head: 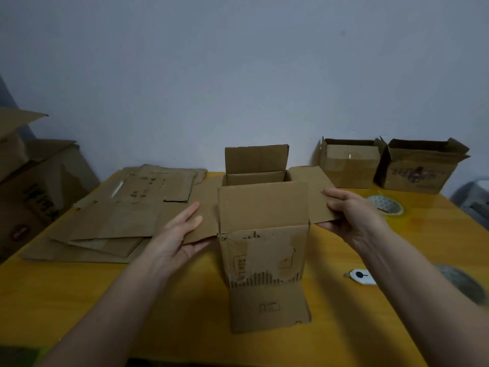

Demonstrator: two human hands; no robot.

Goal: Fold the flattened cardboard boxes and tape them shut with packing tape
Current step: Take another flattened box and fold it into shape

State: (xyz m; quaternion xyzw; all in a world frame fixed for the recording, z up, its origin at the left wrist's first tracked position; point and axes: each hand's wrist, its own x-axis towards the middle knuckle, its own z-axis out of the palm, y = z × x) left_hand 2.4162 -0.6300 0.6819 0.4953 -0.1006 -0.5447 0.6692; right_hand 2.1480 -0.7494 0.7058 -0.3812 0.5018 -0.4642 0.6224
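Observation:
A small brown cardboard box stands upright at the middle of the yellow table, its top open. The near top flap is folded in over the opening, the far flap stands up, and a bottom flap sticks out toward me. My left hand holds the left side flap, thumb on top and fingers beneath. My right hand grips the right side flap the same way. A roll of packing tape lies flat just right of my right hand.
A pile of flattened boxes lies to the left. Two assembled open boxes stand at the back right. A small white cutter lies at the right. A large carton stands off the table's left edge.

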